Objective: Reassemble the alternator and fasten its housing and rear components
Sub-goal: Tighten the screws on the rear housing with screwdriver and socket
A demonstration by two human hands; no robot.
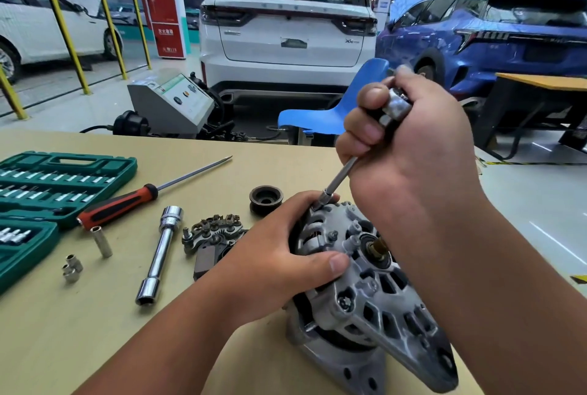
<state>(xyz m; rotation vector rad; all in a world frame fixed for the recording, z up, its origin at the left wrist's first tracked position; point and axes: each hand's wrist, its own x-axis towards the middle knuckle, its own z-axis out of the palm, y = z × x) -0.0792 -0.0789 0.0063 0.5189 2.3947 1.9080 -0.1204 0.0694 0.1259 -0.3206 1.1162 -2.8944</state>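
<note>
Parked cars stand behind a tan table [95, 331]. The right hand [413, 147] is wrapped round a socket driver [341, 177], whose handle is almost wholly hidden in the fist. The driver's socket tip meets the far rim of the alternator [374, 293] on the table; the bolt beneath it cannot be seen. The left hand [279, 255] clasps the housing's side. The right forearm covers the alternator's right part. Leftward lie a pulley [265, 199], a rectifier [212, 232], a red screwdriver [120, 204] and a green socket case [47, 185], cut off by the frame.
</note>
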